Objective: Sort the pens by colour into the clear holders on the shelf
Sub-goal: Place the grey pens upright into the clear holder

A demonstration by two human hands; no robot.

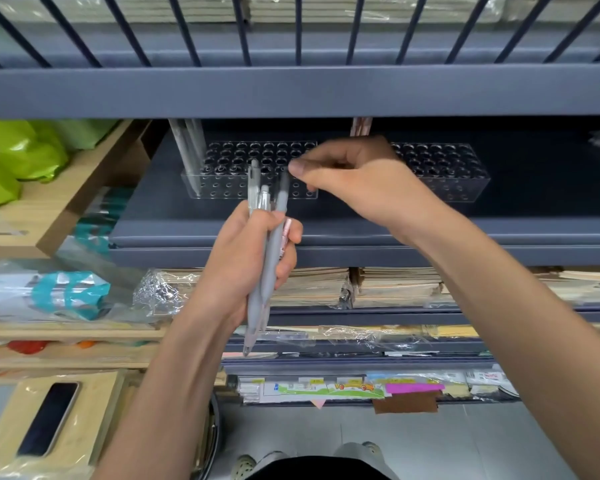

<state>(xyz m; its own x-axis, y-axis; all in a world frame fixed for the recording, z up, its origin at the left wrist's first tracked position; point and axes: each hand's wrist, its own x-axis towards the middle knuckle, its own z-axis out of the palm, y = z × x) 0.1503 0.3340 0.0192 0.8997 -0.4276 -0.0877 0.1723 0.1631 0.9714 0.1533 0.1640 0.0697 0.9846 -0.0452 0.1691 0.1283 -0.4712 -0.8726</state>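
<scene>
A bundle of grey and pale pens, one of them pinkish, stands nearly upright in the left hand, whose fingers wrap tightly around the barrels, in front of the dark shelf. Just above the pen tops, the right hand hovers with thumb and curled fingers drawn together, pinching nothing visible. Behind them, the left clear holder carries a few grey pens at its left end; a second clear holder sits to the right.

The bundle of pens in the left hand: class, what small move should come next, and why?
Probably the right hand, hovering pinched and seemingly empty, should pluck one grey pen from the bundle of pens in the left hand and slot it into the left clear holder, where grey pens already stand.
</scene>
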